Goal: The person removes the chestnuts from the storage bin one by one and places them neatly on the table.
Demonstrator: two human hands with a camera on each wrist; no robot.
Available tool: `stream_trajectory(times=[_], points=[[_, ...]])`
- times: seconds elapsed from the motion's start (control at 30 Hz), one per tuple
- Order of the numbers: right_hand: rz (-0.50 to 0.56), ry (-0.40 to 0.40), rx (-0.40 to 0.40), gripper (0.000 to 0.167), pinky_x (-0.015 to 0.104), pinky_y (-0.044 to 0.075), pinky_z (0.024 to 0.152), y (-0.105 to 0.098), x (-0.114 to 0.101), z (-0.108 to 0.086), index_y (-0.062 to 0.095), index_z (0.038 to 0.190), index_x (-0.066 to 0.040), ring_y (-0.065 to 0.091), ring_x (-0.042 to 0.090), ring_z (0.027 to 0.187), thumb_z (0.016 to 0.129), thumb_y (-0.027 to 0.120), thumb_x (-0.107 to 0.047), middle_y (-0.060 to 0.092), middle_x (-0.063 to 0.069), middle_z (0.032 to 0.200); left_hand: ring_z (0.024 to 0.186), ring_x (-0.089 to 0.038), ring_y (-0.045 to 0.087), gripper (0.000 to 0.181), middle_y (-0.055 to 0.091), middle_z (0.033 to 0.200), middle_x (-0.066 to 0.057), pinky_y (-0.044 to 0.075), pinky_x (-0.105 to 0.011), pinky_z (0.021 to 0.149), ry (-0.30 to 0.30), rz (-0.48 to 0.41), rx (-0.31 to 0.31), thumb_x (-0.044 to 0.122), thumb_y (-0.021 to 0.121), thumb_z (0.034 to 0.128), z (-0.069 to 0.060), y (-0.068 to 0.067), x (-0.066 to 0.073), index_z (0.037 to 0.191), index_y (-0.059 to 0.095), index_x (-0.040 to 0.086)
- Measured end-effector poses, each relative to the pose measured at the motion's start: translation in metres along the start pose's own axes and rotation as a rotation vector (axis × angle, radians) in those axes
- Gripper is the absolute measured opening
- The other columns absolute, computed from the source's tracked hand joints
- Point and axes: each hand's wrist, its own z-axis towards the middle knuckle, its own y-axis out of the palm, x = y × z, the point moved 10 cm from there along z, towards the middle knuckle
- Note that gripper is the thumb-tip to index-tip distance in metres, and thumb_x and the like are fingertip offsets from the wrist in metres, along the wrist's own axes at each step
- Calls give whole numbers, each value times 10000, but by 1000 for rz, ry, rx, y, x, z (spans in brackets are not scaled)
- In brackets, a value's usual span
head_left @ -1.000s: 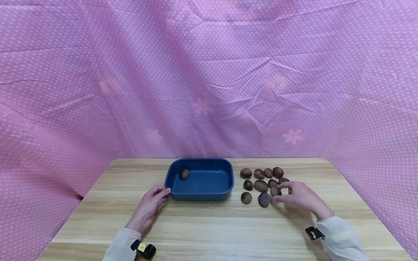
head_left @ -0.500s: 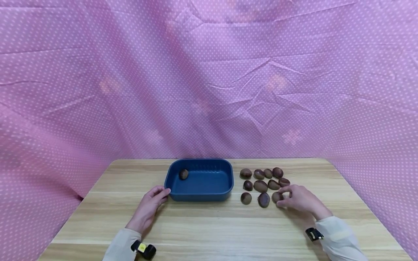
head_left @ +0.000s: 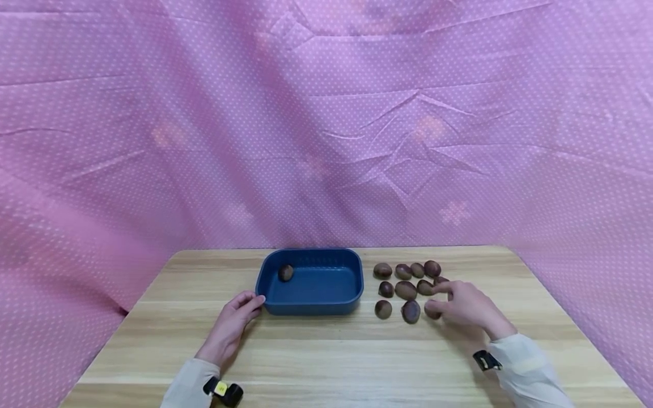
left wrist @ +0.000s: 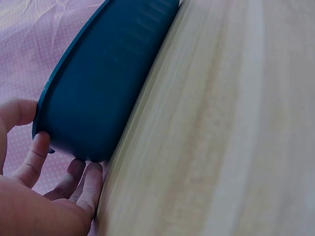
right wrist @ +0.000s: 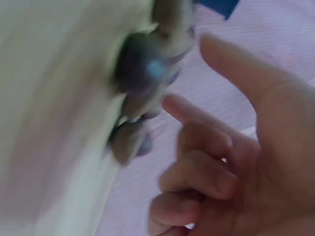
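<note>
My left hand (head_left: 233,322) holds the near left corner of a dark blue rectangular container (head_left: 326,284), thumb at its rim. In the left wrist view the other fingers touch the container's outer wall (left wrist: 93,88). One brown chestnut (head_left: 285,272) lies inside, toward the left. My right hand (head_left: 466,306) is over the right side of a group of chestnuts (head_left: 406,290), its thumb and index finger apart. Partly covered by that hand is a chestnut (head_left: 431,310) at the group's near right. The right wrist view shows no nut between the fingers, and a blurred chestnut (right wrist: 140,64) beside them.
The chestnuts lie in loose rows on the light wooden table (head_left: 326,362), just right of the container. Pink dotted cloth (head_left: 326,141) hangs behind the table and along both sides.
My right hand moved the near right chestnut slightly toward me and rightward, then let go; its thumb and index finger spread. The left hand stays at the container.
</note>
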Motion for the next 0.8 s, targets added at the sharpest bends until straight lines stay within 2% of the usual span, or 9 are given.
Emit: stream_trajectory(times=[0.2, 0.3, 0.43, 0.57, 0.7, 0.8], points=[[102, -71, 185, 590, 300, 400, 577, -12, -50, 14, 654, 1323, -101, 452, 147, 610, 914, 725, -520, 517, -4, 729, 1070, -128, 536, 147, 547, 1075, 32, 496, -280, 965, 9, -1, -1, 226, 695, 989, 1, -2, 0, 968, 622, 100], [188, -77, 234, 611, 303, 419, 623, -10, -77, 22, 635, 1344, -161, 463, 151, 646, 901, 719, -573, 525, -2, 761, 1068, -126, 536, 151, 554, 1060, 40, 493, -282, 963, 13, 3, -5, 228, 690, 992, 2, 0, 2, 971, 621, 95], [295, -108, 246, 601, 300, 416, 583, 4, -120, 39, 631, 1325, -219, 452, 144, 627, 874, 733, -603, 507, -18, 753, 1069, -125, 542, 155, 558, 1076, 32, 496, -280, 961, 16, 10, -4, 228, 690, 992, 4, 0, 3, 979, 625, 88], [352, -156, 245, 538, 292, 390, 547, 25, -162, 60, 655, 1280, -249, 444, 136, 611, 874, 740, -592, 497, -29, 732, 1086, -131, 543, 169, 555, 1125, 8, 502, -274, 963, 6, 11, 3, 232, 698, 984, 4, -2, 1, 995, 624, 80], [377, -166, 212, 520, 282, 387, 547, 52, -194, 81, 667, 1280, -225, 450, 132, 585, 888, 744, -558, 513, -32, 707, 1103, -143, 545, 193, 548, 1168, -7, 506, -263, 959, -17, 12, 8, 247, 711, 975, 3, -2, -1, 1011, 626, 78], [386, -139, 188, 520, 278, 387, 543, 71, -210, 97, 676, 1278, -211, 466, 137, 573, 892, 741, -553, 534, -27, 700, 1104, -148, 547, 213, 550, 1175, -8, 504, -260, 956, -16, 10, 7, 266, 721, 969, 3, -1, 0, 1018, 629, 80]])
